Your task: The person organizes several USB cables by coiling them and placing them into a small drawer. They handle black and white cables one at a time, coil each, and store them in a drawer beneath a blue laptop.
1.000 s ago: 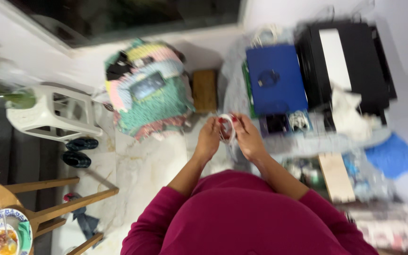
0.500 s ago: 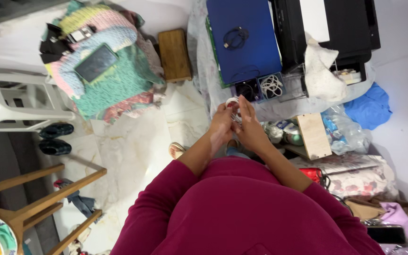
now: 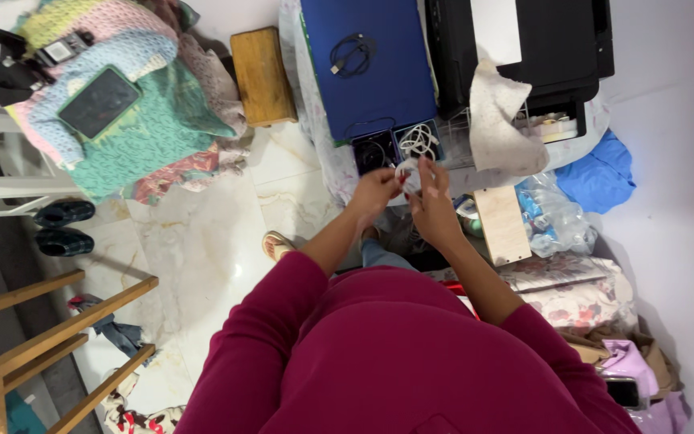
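Both hands meet over the near edge of the worktop [image 3: 327, 173]. The left hand [image 3: 375, 193] and right hand [image 3: 433, 210] each pinch a white cable [image 3: 406, 169], held between them as a small coil, probably to keep its loops from springing apart. It hangs just above a small two-part box [image 3: 396, 147]: the left part holds a dark cable [image 3: 373, 153], the right part a white bundle [image 3: 419, 141]. Farther off, a blue folder [image 3: 375, 88] carries a black cable [image 3: 352, 54]; a black printer [image 3: 560, 48] stands to the right.
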